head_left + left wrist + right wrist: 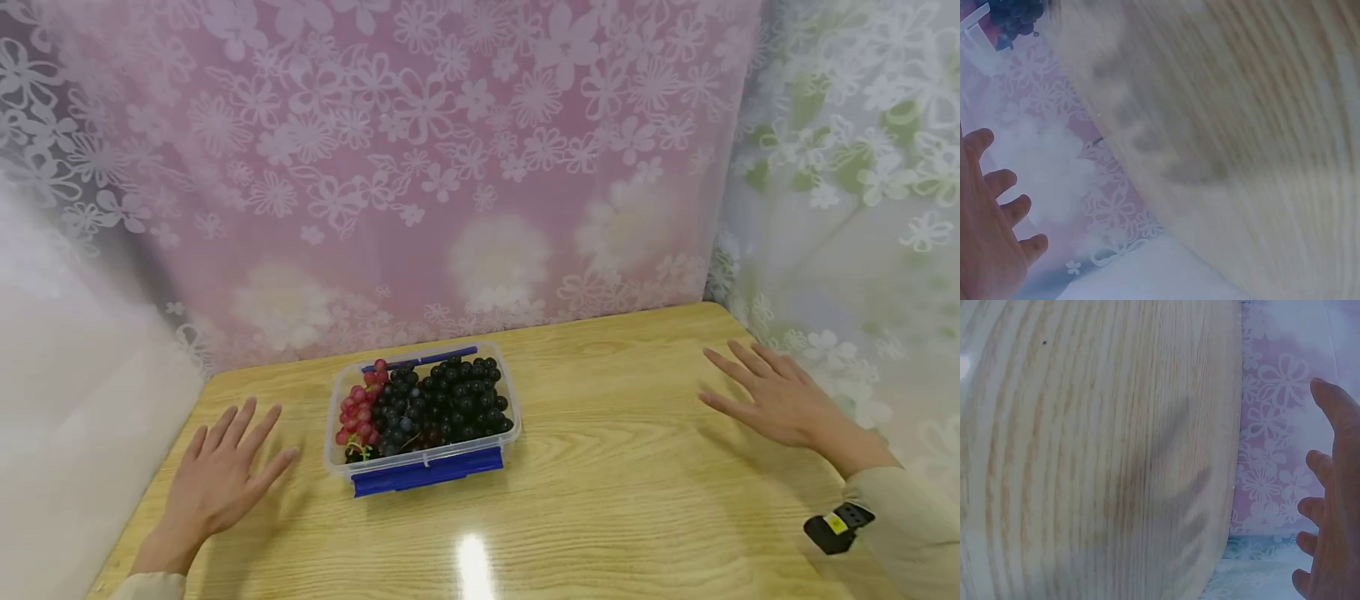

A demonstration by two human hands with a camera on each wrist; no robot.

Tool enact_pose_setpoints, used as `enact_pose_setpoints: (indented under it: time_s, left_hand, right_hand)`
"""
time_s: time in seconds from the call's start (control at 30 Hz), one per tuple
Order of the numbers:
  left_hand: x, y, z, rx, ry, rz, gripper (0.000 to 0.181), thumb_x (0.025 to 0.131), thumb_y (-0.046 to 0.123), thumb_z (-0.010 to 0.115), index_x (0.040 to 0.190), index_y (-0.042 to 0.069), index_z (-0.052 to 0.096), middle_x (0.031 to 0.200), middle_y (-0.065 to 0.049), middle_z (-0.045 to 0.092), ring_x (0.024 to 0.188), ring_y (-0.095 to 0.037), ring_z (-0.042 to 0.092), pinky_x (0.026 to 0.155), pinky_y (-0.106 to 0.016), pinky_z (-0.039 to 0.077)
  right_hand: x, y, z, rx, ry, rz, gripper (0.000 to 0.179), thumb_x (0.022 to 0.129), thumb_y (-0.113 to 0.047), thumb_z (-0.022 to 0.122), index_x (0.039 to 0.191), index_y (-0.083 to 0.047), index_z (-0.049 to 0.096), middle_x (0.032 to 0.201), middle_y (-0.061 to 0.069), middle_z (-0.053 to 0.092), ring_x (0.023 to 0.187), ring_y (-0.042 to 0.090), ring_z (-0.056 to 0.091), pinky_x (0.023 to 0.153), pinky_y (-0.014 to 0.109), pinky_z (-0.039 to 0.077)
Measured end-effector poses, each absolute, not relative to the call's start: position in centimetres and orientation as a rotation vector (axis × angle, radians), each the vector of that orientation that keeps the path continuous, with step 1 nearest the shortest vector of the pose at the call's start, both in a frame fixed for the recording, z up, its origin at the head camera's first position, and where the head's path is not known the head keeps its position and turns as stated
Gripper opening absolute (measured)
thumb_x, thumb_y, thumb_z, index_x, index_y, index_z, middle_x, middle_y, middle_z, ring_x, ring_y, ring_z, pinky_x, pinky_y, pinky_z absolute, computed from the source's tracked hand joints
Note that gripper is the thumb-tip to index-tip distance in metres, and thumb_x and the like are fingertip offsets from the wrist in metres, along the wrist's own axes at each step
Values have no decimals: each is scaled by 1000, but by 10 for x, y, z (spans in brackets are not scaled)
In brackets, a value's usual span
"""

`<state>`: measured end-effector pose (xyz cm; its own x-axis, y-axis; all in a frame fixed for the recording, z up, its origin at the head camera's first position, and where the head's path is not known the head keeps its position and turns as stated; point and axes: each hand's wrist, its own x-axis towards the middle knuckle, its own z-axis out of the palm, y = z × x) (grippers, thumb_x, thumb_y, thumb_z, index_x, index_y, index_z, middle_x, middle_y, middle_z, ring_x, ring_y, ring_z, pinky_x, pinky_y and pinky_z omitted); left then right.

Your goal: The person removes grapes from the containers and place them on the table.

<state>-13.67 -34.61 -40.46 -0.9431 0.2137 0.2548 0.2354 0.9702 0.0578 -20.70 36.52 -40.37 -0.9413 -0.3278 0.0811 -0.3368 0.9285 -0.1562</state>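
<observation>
Container (513,392): here it is, clear plastic, set on the wood-grain table (615,433) toward the far edge, between the two hands but nearer the left; a blue clip (427,473) is seen along its near side.
Red grapes (358,412): bunched at the container's left end, a bit of green stem (360,447) showing at the near corner.
Dark grapes (461,396): packed through the middle and right, and most of the space is taken by them.
Left hand (225,475): held above the table, just left of the container, fingers spread and extended, a shadow cast below.
Right hand (780,400): held out over the table's right side, well apart from the container and the other hand, fingers fanned.
Right sleeve (907,517): a black device (838,527) is seen at the cuff.
Pink cloth (420,150): hung behind the table, patterned with white flowers.
</observation>
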Motion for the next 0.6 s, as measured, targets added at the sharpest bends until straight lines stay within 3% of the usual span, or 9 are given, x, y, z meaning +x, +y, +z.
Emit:
enact_pose_setpoints:
  time_s: [0.6]
  left_hand:
    - [-140, -333, -394, -415, -2854, -123, 70, 95, 53, 48, 154, 22, 25, 157, -15, 18, 140, -39, 19, 112, -58, 5]
  right_hand:
    - [-219, 337, -383, 594, -2989, 248, 74, 95, -52, 50, 155, -19, 20, 155, 23, 15, 140, 47, 6, 106, 66, 6]
